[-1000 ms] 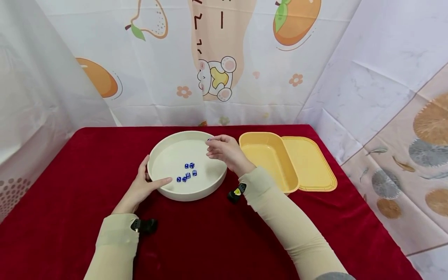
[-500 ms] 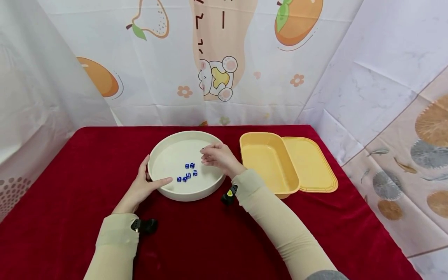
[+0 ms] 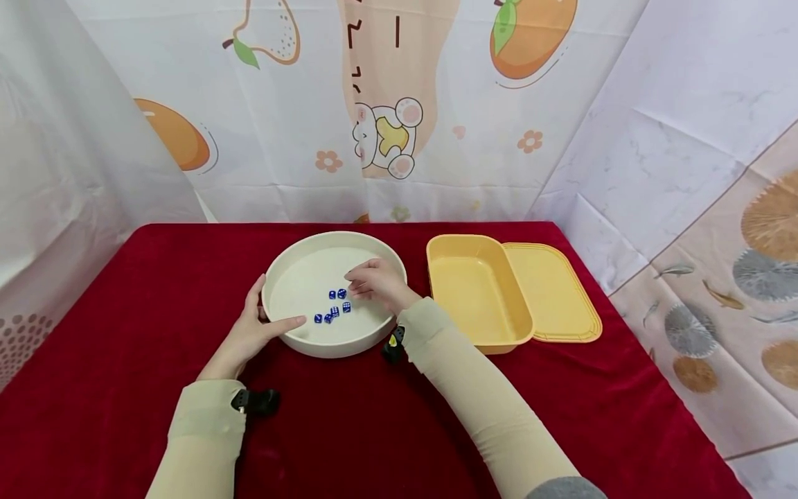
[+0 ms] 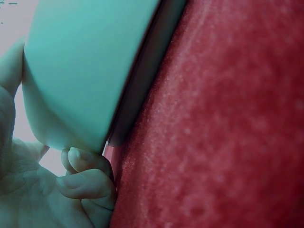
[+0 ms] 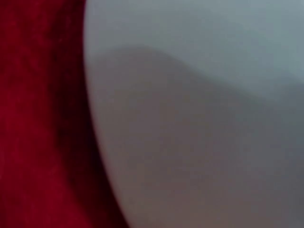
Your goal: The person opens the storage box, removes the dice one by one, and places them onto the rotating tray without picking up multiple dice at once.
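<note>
Hands at the round white tray

Head view: the left hand [image 3: 249, 334] holds the tray's [image 3: 293, 263] near-left rim; the right hand [image 3: 377, 284], fingers curled, hovers just right of the blue dice [image 3: 337, 305], its hold unclear.
Left wrist view: fingertips [image 4: 85, 173] curl beneath the tray wall [image 4: 80, 71].
Right wrist view: only the blurred tray wall [image 5: 190, 118] on the red cloth [image 5: 33, 118].

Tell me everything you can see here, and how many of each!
small blue dice: about six, blue with white dots, clustered inside the round dish.
round cream plastic dish: one, cream, middle of the table.
yellow rectangular plastic tub: one, yellow, right of the dish.
flat yellow plastic lid: one, yellow, beside the tub on its right.
red velvet tablecloth: one, red, covering the table.
cartoon fruit curtain: one, white with orange fruit pictures, behind the table.
left hand: one, holding the dish's near-left rim.
right hand: one, fingers over the dish beside the dice; whether it holds a die cannot be seen.
</note>
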Available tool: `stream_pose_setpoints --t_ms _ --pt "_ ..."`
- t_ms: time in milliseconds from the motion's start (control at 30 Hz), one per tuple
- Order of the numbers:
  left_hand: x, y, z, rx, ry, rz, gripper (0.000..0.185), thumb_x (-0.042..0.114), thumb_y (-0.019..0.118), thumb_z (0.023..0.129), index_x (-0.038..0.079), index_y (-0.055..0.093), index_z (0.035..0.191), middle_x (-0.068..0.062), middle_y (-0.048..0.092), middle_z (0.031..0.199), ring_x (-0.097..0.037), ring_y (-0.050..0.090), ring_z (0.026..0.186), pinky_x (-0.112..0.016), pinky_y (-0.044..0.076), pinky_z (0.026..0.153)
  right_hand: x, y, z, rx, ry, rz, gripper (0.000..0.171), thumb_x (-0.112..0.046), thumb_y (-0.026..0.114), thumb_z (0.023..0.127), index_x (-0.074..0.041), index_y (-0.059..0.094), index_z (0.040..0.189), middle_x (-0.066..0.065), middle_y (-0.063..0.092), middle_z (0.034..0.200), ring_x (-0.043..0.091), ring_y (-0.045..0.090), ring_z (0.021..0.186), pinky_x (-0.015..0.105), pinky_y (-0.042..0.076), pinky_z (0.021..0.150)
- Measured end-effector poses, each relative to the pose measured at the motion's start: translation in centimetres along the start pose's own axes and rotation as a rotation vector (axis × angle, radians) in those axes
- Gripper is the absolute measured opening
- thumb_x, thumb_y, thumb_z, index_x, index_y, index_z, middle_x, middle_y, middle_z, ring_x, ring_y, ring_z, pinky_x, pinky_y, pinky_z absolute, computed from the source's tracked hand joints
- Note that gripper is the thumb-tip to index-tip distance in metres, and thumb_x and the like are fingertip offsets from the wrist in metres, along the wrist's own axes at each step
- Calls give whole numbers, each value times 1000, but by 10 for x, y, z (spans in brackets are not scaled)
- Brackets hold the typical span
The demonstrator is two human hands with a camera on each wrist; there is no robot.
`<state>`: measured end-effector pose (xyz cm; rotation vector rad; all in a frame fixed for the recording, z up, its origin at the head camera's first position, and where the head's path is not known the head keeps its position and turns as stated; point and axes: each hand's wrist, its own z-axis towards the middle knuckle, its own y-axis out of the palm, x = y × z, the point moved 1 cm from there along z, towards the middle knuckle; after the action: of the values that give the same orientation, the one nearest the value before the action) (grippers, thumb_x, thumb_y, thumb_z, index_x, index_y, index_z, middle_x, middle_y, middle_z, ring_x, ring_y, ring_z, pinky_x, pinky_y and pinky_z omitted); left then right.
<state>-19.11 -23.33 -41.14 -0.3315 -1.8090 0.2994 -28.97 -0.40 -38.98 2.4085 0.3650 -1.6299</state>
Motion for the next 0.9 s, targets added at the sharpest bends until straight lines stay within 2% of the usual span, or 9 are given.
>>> stream_pose_setpoints --t_ms 333,667,900 --pt "0 0 3 -6 1 4 120 41 75 86 29 -20 157 -26 33 147 -33 32 136 -54 24 115 6 2 7 90 13 -71 15 -7 68 92 -1 61 104 5 64 81 12 61 68 21 53 60" --pt "1 0 3 -8 10 8 120 41 75 86 28 -21 156 -25 31 149 -33 29 138 -54 23 115 8 4 11 106 -18 -140 20 3 68 89 7 63 108 5 61 74 10 56 64 18 50 58" --pt "-1 -1 2 -7 10 9 120 41 75 86 28 -21 156 -25 36 142 -32 32 135 -51 26 113 10 9 9 131 -34 -234 18 1 69 89 7 67 105 4 60 75 9 57 65 17 49 59"
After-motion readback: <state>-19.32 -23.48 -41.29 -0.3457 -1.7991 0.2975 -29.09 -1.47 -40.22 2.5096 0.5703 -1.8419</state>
